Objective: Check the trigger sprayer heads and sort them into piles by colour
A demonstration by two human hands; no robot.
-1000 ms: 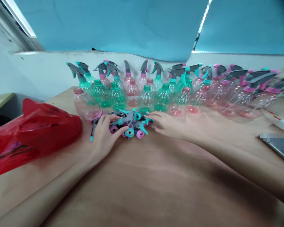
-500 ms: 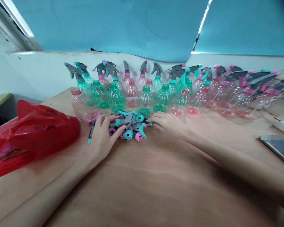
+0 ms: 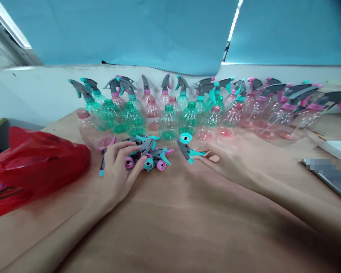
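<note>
My right hand [image 3: 224, 161] pinches a grey and turquoise trigger spray head [image 3: 184, 151] by its turquoise trigger end, its round collar tipped up. To the left lies a pile of grey spray heads [image 3: 159, 156] with pink and turquoise collars. My left hand [image 3: 121, 161] is curled over that pile, thumb and fingers closed on a grey spray head [image 3: 147, 147]. Behind the pile stand open-necked bottles, among them a clear green bottle [image 3: 134, 120] and a pinkish bottle [image 3: 91, 131].
Along the wall stand several bottles fitted with spray heads, such as a pink-collared bottle [image 3: 282, 119] at right. A red plastic bag [image 3: 45, 159] lies at left. A flat dark-edged device [image 3: 329, 180] rests at the right table edge. Blue fabric [image 3: 125, 34] hangs above.
My right hand has drawn a turquoise-collared spray head out of the pile, to the right. My left hand stays at the pile. The view has shifted slightly.
</note>
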